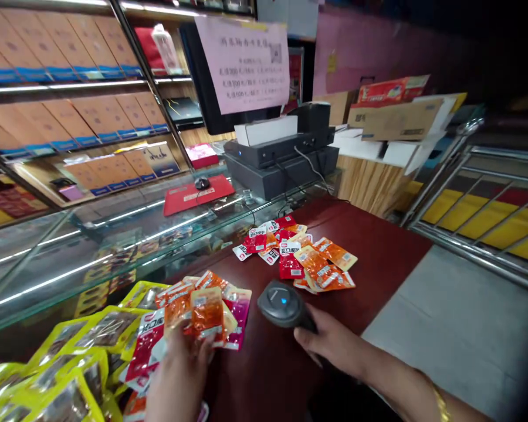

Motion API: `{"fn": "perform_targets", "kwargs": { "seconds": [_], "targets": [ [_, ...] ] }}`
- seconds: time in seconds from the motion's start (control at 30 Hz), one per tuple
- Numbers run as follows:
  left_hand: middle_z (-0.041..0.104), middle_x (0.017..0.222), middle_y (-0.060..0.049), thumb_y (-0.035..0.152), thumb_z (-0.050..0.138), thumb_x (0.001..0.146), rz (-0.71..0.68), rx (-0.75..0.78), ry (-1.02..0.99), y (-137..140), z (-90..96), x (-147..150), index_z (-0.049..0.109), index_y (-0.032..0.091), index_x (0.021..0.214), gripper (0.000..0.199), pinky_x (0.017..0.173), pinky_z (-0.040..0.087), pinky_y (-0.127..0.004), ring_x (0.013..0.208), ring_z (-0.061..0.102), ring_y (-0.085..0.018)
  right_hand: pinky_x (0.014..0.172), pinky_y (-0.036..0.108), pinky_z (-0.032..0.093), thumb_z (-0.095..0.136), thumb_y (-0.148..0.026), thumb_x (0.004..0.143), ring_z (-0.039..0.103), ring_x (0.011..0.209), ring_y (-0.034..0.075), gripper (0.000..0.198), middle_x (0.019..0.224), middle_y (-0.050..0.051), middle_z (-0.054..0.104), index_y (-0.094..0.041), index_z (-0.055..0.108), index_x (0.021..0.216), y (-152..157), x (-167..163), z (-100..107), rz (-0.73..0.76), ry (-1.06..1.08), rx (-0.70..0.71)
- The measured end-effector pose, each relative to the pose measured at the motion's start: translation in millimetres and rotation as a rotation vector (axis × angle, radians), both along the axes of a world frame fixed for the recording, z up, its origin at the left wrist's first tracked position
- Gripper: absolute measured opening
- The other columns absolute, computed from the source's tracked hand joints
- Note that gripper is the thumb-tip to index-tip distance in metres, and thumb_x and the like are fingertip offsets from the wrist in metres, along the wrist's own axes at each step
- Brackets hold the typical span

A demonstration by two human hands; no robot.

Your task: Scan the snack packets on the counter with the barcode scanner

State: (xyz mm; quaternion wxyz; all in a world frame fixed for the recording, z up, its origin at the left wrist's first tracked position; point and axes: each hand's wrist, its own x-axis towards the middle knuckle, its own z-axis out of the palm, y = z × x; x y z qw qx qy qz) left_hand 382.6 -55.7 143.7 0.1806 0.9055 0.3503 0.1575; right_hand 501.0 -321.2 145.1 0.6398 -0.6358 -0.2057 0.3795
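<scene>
My right hand (pixel 328 340) is wrapped round the handle of a dark barcode scanner (pixel 284 303), with a small blue light showing on its top. At the lower left, my left hand (pixel 180 357) pinches an orange snack packet (pixel 207 309) by its lower edge. Beneath and around it lies a pile of orange and red packets, among them a magenta one (pixel 240 316) and a red-and-white one (pixel 147 351). Beyond the scanner, on the dark red tabletop (pixel 264 375), is another heap of red packets (pixel 290 266) and orange packets (pixel 330 276).
Yellow-edged snack bags (pixel 70 363) crowd the left side. A glass display counter (pixel 127 252) borders the table, carrying a red mat (pixel 198 194), a mouse (pixel 202 183) and a black cash drawer (pixel 281 170). A metal railing (pixel 475 234) stands at right.
</scene>
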Motion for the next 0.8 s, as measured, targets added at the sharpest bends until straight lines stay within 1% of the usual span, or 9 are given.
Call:
{"fn": "perform_targets", "kwargs": {
  "seconds": [0.07,0.1,0.13,0.27,0.33,0.4,0.57,0.7,0.8],
  "targets": [
    [0.065,0.115,-0.017,0.049,0.053,0.081,0.056,0.268,-0.073,-13,5.3,-11,0.048,0.019,0.127,0.055,0.090,0.047,-0.049,0.112,0.057,-0.037,0.043,0.020,0.033,0.062,-0.065,0.081,0.039,0.044,0.008,0.057,0.058,-0.008,0.044,-0.020,0.053,0.115,-5,-5,-7,-0.010,0.006,0.069],
    [0.061,0.122,-0.018,0.048,0.053,0.083,0.059,0.346,-0.117,-28,8.0,-8,0.049,0.017,0.128,0.055,0.097,0.043,-0.051,0.118,0.053,-0.037,0.043,0.020,0.033,0.062,-0.065,0.081,0.039,0.044,0.008,0.056,0.058,-0.009,0.044,-0.020,0.052,0.112,-10,-7,-9,-0.031,0.000,0.077],
    [0.061,0.122,-0.018,0.047,0.053,0.084,0.029,0.350,-0.151,-46,10.4,1,0.051,0.017,0.126,0.051,0.099,0.042,-0.049,0.118,0.052,-0.036,0.042,0.019,0.034,0.062,-0.066,0.081,0.039,0.044,0.007,0.054,0.057,-0.009,0.045,-0.020,0.052,0.108,-16,-8,-11,-0.060,-0.007,0.079],
    [0.068,0.106,-0.009,0.031,0.057,0.086,-0.384,0.059,-0.129,-128,12.7,78,0.063,0.021,0.106,0.024,0.093,0.045,-0.034,0.104,0.060,-0.023,0.040,0.018,0.033,0.062,-0.072,0.075,0.039,0.042,0.007,0.058,0.055,-0.011,0.044,-0.022,0.047,0.099,-51,1,-15,-0.200,0.023,0.042],
    [0.068,0.105,-0.011,0.022,0.053,0.087,-0.412,-0.016,-0.057,-160,9.4,120,0.064,0.018,0.106,0.023,0.091,0.045,-0.032,0.103,0.062,-0.022,0.040,0.017,0.033,0.061,-0.074,0.074,0.040,0.041,0.006,0.057,0.056,-0.011,0.045,-0.023,0.045,0.096,-69,12,-16,-0.250,0.044,0.035],
    [0.068,0.105,-0.014,0.022,0.047,0.090,-0.371,-0.004,0.023,-181,3.5,151,0.064,0.014,0.107,0.025,0.086,0.046,-0.034,0.102,0.063,-0.025,0.040,0.017,0.033,0.061,-0.073,0.075,0.041,0.041,0.006,0.056,0.057,-0.011,0.046,-0.023,0.044,0.094,-83,24,-16,-0.282,0.057,0.029],
    [0.062,0.111,-0.022,0.040,0.061,0.081,-0.130,0.180,0.058,-203,-14.4,181,0.058,0.007,0.112,0.046,0.086,0.044,-0.044,0.108,0.058,-0.035,0.038,0.017,0.034,0.060,-0.072,0.076,0.041,0.040,0.007,0.055,0.056,-0.011,0.045,-0.023,0.046,0.097,-100,48,-16,-0.299,0.045,0.006],
    [0.063,0.111,-0.021,0.049,0.068,0.075,-0.162,0.178,0.098,-197,-15.2,184,0.060,0.010,0.108,0.052,0.088,0.041,-0.042,0.111,0.056,-0.035,0.038,0.018,0.035,0.060,-0.072,0.077,0.042,0.040,0.007,0.056,0.057,-0.011,0.046,-0.023,0.047,0.100,-105,61,-18,-0.265,0.045,0.013],
    [0.067,0.107,-0.015,0.047,0.067,0.077,-0.201,0.128,0.115,-186,-10.6,178,0.061,0.015,0.099,0.039,0.085,0.041,-0.038,0.109,0.057,-0.031,0.038,0.018,0.034,0.059,-0.072,0.078,0.043,0.040,0.007,0.057,0.056,-0.011,0.046,-0.023,0.048,0.104,-106,67,-19,-0.238,0.039,0.023]
  ]
}}
